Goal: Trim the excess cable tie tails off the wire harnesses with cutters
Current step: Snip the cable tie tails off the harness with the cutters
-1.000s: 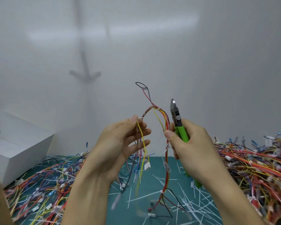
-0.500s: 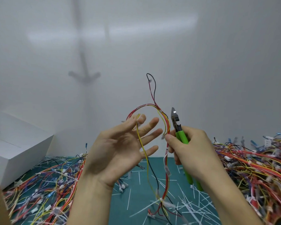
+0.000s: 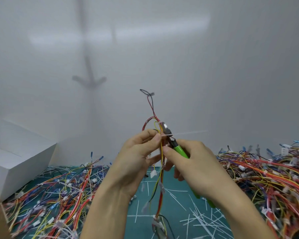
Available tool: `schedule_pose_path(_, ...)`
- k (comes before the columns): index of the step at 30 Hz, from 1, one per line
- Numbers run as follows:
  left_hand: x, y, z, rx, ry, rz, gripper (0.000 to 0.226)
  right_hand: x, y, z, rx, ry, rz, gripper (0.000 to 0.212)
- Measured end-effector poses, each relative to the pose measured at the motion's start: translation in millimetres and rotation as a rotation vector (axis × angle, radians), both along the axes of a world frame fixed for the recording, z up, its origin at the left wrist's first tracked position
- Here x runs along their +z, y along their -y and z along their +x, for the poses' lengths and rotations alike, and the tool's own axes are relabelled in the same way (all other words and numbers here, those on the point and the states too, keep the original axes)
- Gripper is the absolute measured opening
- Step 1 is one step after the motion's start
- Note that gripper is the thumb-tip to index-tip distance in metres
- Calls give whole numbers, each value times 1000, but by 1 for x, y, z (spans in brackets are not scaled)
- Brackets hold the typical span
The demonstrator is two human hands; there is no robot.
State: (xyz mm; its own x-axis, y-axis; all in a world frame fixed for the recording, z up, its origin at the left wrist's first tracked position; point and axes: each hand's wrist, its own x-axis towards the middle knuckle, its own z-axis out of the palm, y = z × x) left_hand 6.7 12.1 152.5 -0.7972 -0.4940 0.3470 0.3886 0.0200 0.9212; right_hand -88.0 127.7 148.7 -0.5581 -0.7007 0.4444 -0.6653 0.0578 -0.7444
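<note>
I hold one wire harness of red, yellow and black wires upright in front of me. My left hand pinches it near a white cable tie. My right hand grips green-handled cutters, and their dark jaws sit on the tie right beside my left thumb. The tie's thin white tail sticks out to the right of the jaws. The harness top loops up above both hands, and its lower end hangs down to the mat.
A teal cutting mat below is strewn with cut white tie tails. Heaps of harnesses lie at the left and the right. A white box stands at the far left, against a white wall.
My left hand went from spread fingers to pinching the harness at the tie. The cutters swung in from beside the harness onto the tie.
</note>
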Motion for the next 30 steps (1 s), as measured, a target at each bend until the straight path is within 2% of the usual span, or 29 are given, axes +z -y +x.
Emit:
schedule_pose_path(3,-1,-1,-3,117,-7,-21,11,2,-4,2,-59,-54,113,47)
schedule_pose_path(7,-1,-2,-5,209,-36,46,28,2,-10,1,-73,-72,261,62)
schedule_pose_path(11,-1,0,-4,295,-66,2,28,3,-11,3,-62,-101,279,69)
schedule_pose_path(16,-2,5,-3,325,-100,-64,15,3,-7,4,-43,-97,217,65)
schedule_pose_path(21,0,8,0,316,-113,-111,13,3,-6,3,-17,-14,160,57)
schedule_pose_path(30,0,12,2,334,-121,-160,12,4,-7,2,22,28,128,58)
